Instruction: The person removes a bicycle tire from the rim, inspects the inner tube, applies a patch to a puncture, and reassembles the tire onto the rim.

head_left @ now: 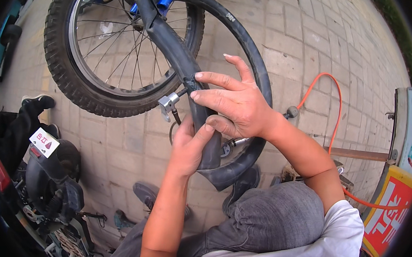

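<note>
Your left hand (pixel 188 148) grips the black inner tube (pixel 171 49), thumb on top; your right hand (pixel 241 104), fingers spread, is at a dark patch (pixel 189 83) on it. The tube loops above the paving (pixel 113 150), from over the bicycle wheel (pixel 56 63) toward your bent knee (pixel 281 212).

Pale paving in even daylight

Outdoors, rectangular beige-grey pavers (pixel 326 51) cover the ground, their joints curving toward the rim. A dark green strip of plants (pixel 407 40) edges the upper right. Below it, at the right, stand a pale blue panel (pixel 404 121) and a red-and-yellow signboard (pixel 391 206). An orange hose or cable (pixel 340 102) loops over the paving. A dark two-wheeler (pixel 40 179) is parked lower left.
</note>
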A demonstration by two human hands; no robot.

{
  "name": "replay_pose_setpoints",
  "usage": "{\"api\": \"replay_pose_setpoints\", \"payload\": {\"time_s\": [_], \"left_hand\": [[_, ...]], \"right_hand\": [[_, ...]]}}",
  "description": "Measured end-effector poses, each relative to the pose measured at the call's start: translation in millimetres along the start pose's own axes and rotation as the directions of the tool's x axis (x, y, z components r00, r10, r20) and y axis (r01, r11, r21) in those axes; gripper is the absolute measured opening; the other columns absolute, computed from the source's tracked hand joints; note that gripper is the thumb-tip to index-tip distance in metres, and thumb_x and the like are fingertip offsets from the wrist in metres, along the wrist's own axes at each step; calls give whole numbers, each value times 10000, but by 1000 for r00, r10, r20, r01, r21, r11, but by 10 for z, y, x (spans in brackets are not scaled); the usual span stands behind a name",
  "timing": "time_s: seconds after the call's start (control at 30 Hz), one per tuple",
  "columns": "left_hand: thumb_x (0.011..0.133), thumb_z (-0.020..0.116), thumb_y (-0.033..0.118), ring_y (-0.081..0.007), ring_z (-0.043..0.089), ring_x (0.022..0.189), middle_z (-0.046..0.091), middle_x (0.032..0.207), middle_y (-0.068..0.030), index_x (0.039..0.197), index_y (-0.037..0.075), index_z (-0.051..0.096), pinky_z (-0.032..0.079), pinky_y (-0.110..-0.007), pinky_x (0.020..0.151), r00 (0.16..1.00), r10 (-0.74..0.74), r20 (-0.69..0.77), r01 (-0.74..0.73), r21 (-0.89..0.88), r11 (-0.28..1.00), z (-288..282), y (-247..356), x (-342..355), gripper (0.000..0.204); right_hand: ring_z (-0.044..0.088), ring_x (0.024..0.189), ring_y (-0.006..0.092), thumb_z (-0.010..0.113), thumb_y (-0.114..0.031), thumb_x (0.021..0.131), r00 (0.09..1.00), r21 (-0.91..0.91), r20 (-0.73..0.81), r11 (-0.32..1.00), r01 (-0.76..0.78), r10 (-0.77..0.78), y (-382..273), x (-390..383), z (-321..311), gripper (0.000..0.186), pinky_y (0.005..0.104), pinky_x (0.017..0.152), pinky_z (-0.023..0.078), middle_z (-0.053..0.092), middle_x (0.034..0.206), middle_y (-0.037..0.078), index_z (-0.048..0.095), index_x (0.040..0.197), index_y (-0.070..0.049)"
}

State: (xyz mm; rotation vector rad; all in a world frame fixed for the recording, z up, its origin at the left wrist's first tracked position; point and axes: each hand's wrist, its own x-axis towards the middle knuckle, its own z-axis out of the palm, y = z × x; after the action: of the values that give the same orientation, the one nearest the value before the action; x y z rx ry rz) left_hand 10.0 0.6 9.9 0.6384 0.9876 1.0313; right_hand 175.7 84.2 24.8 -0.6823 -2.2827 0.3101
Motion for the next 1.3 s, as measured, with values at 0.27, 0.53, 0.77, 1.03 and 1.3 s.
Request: {"api": "replay_pose_setpoints", "payload": {"time_s": [0.27, 0.53, 0.77, 1.03, 1.3], "left_hand": [[921, 669, 313, -126, 629, 691, 646, 855, -80, 1224, 7, 490, 504, -240, 602, 1000, -12, -7, 13, 115, 993, -74, -43, -12, 467], [932, 658, 275, -117, 617, 674, 647, 818, -77, 1163, 22, 510, 494, -239, 596, 999, 10, -38, -5, 129, 992, -46, -51, 8, 373], [935, 642, 271, -120, 616, 689, 637, 831, -80, 1159, 16, 508, 495, -240, 602, 999, 7, -33, -2, 136, 991, -76, -104, -4, 365], [902, 675, 328, -152, 626, 674, 629, 839, -103, 1174, 7, 505, 520, -261, 600, 998, -57, 9, 58, -34, 998, -17, 33, -15, 454], [887, 695, 339, -181, 644, 763, 606, 958, -87, 1227, 2, 484, 542, -301, 653, 989, -68, 133, 90, -162, 983, -132, -7, -4, 523]], "right_hand": [[620, 1160, 252, 566, -422, 944, 1000, -52, 13, 999, -15, 16, 44, 59, -3, 363, 594, 1096, 234, 719, 975, 15, 673, 1081, -103], [608, 1174, 251, 578, -439, 934, 999, -58, 32, 998, -5, 7, 104, 105, 5, 397, 589, 1103, 224, 717, 983, 10, 653, 1110, -91], [607, 1154, 217, 676, -347, 854, 1000, -34, -11, 999, -2, 2, 93, 126, 44, 318, 591, 1087, 254, 696, 949, -9, 645, 1066, -113], [606, 1161, 206, 682, -358, 859, 999, -45, -39, 999, -23, 21, 118, 80, -3, 315, 586, 1089, 253, 704, 952, -22, 648, 1069, -126], [589, 1198, 221, 644, -394, 886, 1000, -40, -8, 999, -7, 7, 65, 64, -60, 368, 587, 1095, 247, 708, 1004, -7, 648, 1120, -111]]}}
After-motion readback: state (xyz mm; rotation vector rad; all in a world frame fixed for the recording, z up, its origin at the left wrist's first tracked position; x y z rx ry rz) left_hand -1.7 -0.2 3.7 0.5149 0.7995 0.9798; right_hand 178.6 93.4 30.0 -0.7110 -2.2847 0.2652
